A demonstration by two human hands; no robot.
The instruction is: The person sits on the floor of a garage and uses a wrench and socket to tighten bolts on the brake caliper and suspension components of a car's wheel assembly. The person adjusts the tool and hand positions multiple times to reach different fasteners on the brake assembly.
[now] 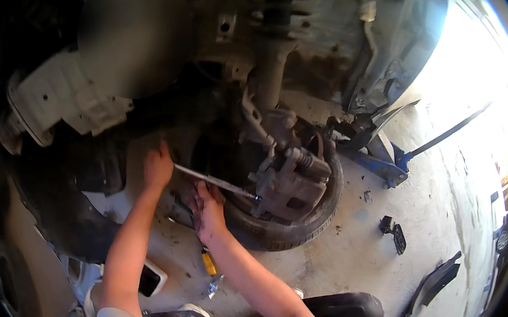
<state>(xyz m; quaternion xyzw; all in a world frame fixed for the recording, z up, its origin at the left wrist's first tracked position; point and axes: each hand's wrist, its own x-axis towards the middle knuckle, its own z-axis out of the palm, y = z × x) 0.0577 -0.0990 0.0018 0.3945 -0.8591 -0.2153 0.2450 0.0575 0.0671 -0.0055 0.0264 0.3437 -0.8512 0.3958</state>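
A long metal wrench (218, 182) runs from my left hand to a bolt area low on the brake caliper (293, 189). My left hand (158, 167) is closed around its outer end, one finger pointing up. Just beneath the handle is my right hand (207, 210), its fingers loosely apart and the fingertips close to the metal. Whether they touch it, I cannot tell. The caliper sits on the hub assembly below the strut (271, 69). Under it a tyre (283, 242) lies flat on the floor.
A blue floor jack (380, 163) with a long handle stands to the right. Black broken plastic pieces (430, 285) lie on the concrete. A yellow-handled tool (208, 263) and a white-edged phone-like device (151, 279) are near my knees. Dark car underbody parts (69, 97) hang at left.
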